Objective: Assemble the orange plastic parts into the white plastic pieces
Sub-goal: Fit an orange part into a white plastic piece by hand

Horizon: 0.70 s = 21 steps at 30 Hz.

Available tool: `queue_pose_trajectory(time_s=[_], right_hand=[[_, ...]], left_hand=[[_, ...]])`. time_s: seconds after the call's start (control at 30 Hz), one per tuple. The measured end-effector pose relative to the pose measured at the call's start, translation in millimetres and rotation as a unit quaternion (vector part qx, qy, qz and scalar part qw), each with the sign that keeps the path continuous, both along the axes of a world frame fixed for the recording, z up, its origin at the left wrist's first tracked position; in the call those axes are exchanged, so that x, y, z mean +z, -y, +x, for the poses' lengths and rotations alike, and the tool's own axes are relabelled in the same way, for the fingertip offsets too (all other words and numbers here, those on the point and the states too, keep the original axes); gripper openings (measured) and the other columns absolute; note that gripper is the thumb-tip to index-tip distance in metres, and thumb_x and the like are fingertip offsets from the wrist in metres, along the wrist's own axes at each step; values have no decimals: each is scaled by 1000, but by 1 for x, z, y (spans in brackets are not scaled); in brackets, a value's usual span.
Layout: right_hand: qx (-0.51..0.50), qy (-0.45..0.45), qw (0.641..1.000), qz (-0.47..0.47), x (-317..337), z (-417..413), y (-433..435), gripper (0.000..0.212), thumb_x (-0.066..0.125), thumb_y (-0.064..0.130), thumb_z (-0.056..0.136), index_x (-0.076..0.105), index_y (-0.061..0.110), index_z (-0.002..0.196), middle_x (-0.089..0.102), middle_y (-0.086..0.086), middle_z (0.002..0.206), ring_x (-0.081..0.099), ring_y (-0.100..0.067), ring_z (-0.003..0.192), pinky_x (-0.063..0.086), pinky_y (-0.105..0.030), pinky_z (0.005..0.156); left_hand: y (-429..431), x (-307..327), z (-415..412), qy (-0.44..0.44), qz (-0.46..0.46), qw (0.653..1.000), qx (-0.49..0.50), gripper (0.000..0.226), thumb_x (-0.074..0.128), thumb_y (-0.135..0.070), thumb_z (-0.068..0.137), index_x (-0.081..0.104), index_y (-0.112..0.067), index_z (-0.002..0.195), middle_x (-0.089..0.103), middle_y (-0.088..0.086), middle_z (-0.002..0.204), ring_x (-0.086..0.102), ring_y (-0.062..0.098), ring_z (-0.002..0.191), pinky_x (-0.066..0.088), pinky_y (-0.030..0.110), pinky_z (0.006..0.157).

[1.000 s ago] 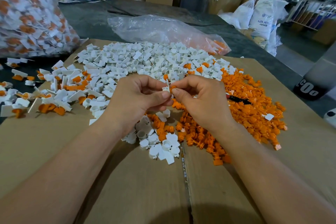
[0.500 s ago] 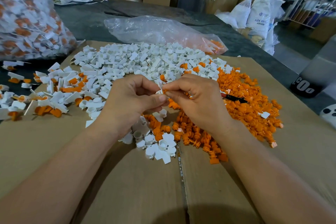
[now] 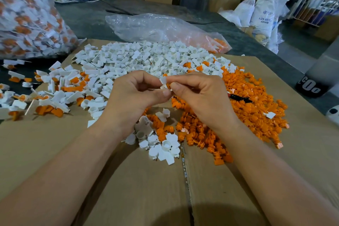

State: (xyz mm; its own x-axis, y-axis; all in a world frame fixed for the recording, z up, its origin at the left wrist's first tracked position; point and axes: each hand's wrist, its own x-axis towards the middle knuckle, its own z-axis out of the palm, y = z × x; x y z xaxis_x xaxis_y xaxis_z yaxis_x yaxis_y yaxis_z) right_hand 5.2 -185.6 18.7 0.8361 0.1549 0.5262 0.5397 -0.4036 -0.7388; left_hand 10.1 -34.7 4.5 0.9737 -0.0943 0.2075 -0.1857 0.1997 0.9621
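Note:
My left hand (image 3: 134,97) and my right hand (image 3: 200,97) meet above the cardboard, fingertips together. Between them they pinch a small white plastic piece (image 3: 163,81) with an orange plastic part (image 3: 168,85) showing at its lower edge. A heap of loose white pieces (image 3: 146,60) lies behind the hands. A heap of orange parts (image 3: 247,108) spreads to the right and under my right hand. Assembled white-and-orange pieces (image 3: 58,95) lie in a pile at the left.
The cardboard sheet (image 3: 128,180) covers the dark table. A clear bag of assembled pieces (image 3: 27,18) stands at back left; a mostly flat clear bag (image 3: 161,27) lies behind the white heap. A black pen (image 3: 238,98) lies among the orange parts. Boxes and sacks stand beyond.
Both hands stayed together at the same spot. The white piece between the fingertips has turned and now shows more plainly above them.

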Motion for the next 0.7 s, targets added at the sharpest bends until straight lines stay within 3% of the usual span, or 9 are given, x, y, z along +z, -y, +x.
queue_pose_trajectory(time_s=[0.07,0.17,0.33,0.6,0.7], right_hand=[[-1,-3,1000,1,0,1,1,21,65,5,82,68,12,102,69,-3,86,64,-15,81,53,-29,75],[13,5,999,-32,-2,1,0,21,66,5,82,70,8,102,68,-7,85,62,-17,79,51,-29,72],[21,-25,999,2,-3,3,0,39,69,5,79,58,35,102,63,14,86,63,-1,85,53,-23,79],[11,31,999,0,-6,0,-2,35,71,6,76,60,21,107,65,7,94,65,-13,90,53,-31,83],[21,34,999,0,-7,1,-1,37,70,3,76,60,16,109,65,5,93,65,-11,88,54,-27,82]], left_hand=[[0,2,-1,-31,-52,998,-33,20,72,-27,52,67,-12,64,69,9,71,71,21,70,56,23,63],[0,4,0,-57,-68,995,-36,19,66,-18,61,60,-2,70,68,6,64,69,16,63,55,20,60],[-1,5,0,-71,-103,991,-38,16,65,-7,59,60,-3,74,69,5,68,69,14,67,55,19,64],[-2,5,0,-72,-90,991,-63,10,59,-3,64,57,-3,74,65,2,62,67,12,61,54,17,61],[-3,5,0,-79,-66,993,-63,12,60,5,69,62,-3,78,66,5,66,67,14,61,54,17,58]])
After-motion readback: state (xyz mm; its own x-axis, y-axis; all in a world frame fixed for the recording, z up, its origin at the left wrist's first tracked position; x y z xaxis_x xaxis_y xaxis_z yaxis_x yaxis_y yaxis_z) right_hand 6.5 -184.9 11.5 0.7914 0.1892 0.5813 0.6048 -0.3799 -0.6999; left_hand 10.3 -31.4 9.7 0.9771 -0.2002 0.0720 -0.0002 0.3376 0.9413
